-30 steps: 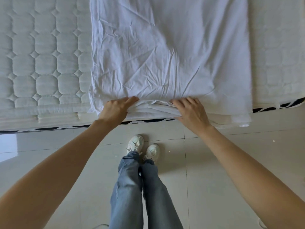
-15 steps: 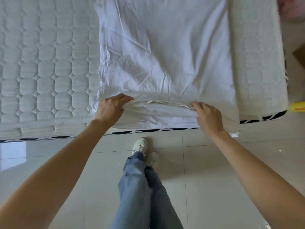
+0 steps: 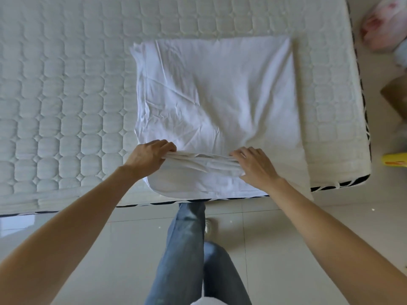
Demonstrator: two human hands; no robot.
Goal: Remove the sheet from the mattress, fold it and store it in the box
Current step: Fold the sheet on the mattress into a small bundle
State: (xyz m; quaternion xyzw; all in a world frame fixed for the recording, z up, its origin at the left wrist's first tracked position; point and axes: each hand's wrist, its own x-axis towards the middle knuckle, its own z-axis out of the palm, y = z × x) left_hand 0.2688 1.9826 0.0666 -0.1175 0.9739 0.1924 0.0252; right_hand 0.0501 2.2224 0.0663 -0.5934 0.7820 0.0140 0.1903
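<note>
White folded sheet (image 3: 215,102) near mattress (image 3: 55,95) edge, both hands gripping its hem.

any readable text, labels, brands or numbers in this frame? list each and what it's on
None readable.
Yellow object on the floor at the right: an orange mark on it, too blurred to tell whether it is text.
Pink-and-white bag at top right: red patches, blurred, no letters to make out.
Sheet, mattress, brown box: no print visible.
</note>
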